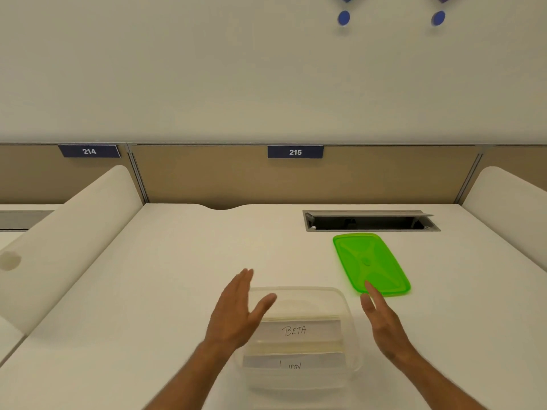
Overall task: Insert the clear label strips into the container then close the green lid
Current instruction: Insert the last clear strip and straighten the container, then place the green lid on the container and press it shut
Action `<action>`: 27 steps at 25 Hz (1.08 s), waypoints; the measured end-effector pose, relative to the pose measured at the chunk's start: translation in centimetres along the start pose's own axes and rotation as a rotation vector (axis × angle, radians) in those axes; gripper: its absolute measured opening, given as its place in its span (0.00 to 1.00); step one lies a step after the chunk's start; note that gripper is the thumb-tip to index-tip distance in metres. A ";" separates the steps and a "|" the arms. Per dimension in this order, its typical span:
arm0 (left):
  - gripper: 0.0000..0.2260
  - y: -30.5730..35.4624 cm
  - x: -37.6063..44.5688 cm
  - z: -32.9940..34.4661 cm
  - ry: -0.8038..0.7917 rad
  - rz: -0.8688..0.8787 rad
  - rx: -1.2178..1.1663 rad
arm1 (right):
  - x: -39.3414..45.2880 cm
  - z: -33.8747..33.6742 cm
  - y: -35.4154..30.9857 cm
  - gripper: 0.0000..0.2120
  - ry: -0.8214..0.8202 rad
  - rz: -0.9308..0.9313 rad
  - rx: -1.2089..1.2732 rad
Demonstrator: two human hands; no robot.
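A clear plastic container (349, 315) stands on the white desk in front of me, without a lid. Inside it stand two clear label strips: one reads "BETA" (299, 331), and a nearer strip (293, 363) shows part of a word. The green lid (370, 261) lies flat on the desk, behind and to the right of the container. My left hand (239, 309) hovers over the container's left edge with straight fingers and holds nothing. My right hand (381, 318) is beside the container's right wall, fingers straight, its fingertips at the lid's near edge.
An open cable slot (370, 221) is cut into the white desk (177, 276) behind the lid. White curved dividers rise at the left (74, 232) and the right (509, 202). A tan partition with plates 214 and 215 closes off the back.
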State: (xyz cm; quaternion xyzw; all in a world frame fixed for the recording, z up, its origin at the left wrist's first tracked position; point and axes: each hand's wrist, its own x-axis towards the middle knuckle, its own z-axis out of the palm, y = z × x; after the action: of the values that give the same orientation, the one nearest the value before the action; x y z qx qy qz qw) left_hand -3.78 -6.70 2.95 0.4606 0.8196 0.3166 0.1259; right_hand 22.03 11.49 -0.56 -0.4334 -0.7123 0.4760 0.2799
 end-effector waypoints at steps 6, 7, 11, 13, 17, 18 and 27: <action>0.43 7.1 4.0 4.2 -0.051 0.231 0.391 | 4.3 -5.5 1.8 0.39 -0.017 -0.224 -0.581; 0.43 8.2 4.5 5.2 -0.067 0.252 0.409 | 4.8 -6.3 2.1 0.39 -0.006 -0.217 -0.613; 0.44 12.4 6.6 9.6 -0.155 0.298 0.448 | 6.5 -8.9 3.4 0.40 0.010 -0.172 -0.711; 0.44 14.1 7.7 11.7 -0.188 0.289 0.436 | 7.2 -9.9 4.1 0.41 0.014 -0.142 -0.716; 0.45 16.8 9.5 14.9 -0.268 0.207 0.357 | 8.4 -11.5 5.1 0.40 0.004 -0.078 -0.679; 0.46 17.4 9.9 15.6 -0.293 0.170 0.333 | 8.8 -11.8 5.4 0.40 -0.002 -0.061 -0.659; 0.52 19.7 12.8 18.6 -0.439 -0.244 -0.009 | 12.0 -12.0 6.9 0.40 -0.022 0.054 -0.456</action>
State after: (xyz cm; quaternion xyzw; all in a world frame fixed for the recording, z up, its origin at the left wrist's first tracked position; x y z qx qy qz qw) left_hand 11.82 18.92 2.29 0.4155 0.8207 0.1953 0.3401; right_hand 28.57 28.52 -2.41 -0.4988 -0.7926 0.3149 0.1541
